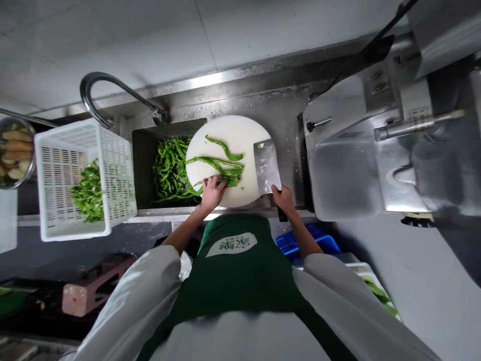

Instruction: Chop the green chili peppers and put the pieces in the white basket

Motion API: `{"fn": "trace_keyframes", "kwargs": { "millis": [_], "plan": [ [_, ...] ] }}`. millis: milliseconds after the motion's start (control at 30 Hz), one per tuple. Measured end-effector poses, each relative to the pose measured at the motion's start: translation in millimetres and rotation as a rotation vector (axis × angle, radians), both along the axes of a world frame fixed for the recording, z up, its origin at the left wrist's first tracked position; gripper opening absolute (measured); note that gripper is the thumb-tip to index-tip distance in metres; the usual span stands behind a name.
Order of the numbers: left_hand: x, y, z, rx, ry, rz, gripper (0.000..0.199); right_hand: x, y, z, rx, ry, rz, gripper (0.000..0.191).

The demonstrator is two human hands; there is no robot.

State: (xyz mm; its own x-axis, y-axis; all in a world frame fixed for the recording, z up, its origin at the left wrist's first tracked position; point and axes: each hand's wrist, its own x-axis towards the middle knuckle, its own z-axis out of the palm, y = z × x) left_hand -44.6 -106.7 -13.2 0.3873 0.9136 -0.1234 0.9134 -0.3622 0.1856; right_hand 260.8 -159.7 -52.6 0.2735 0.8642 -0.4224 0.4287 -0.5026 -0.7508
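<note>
A round white cutting board (229,128) lies across the sink edge and the steel counter. Several long green chili peppers (220,165) rest on it, most side by side, with one curved pepper (224,147) apart above them. My left hand (212,192) is at the near side of the board, its fingers bent down on the lower peppers. My right hand (284,199) is wrapped round the black handle of a cleaver (267,167). The broad blade lies over the board's right side, apart from the peppers. More green peppers (171,168) fill the sink left of the board.
A white plastic basket (71,231) with chopped greens (88,193) stands left, under a curved faucet (112,82). A steel slicing machine (345,170) stands on the right. Blue crates (319,240) sit below the counter edge. A bowl of root vegetables (17,150) is at far left.
</note>
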Motion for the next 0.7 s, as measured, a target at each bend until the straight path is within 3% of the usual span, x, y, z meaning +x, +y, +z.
{"fn": "trace_keyframes", "kwargs": {
  "millis": [133, 300, 433, 700],
  "plan": [
    [26, 15, 5.3, 0.058, -0.115, 0.042, 0.056, -1, -1, -1.2, 0.026, 0.019, -0.013, 0.046],
    [66, 47, -12.4, -0.005, -0.089, 0.048, 0.074, -9, -3, -3.5, 0.047, 0.088, -0.048, 0.048],
    [68, 62, -21.5, -0.053, -0.061, 0.008, 0.073, -15, -3, -6.8, 0.004, 0.180, -0.069, 0.049],
    [62, 64, -20.3, -0.060, -0.085, -0.040, 0.068, -16, 23, -4.3, -0.048, 0.238, -0.049, 0.046]
  ]
}}
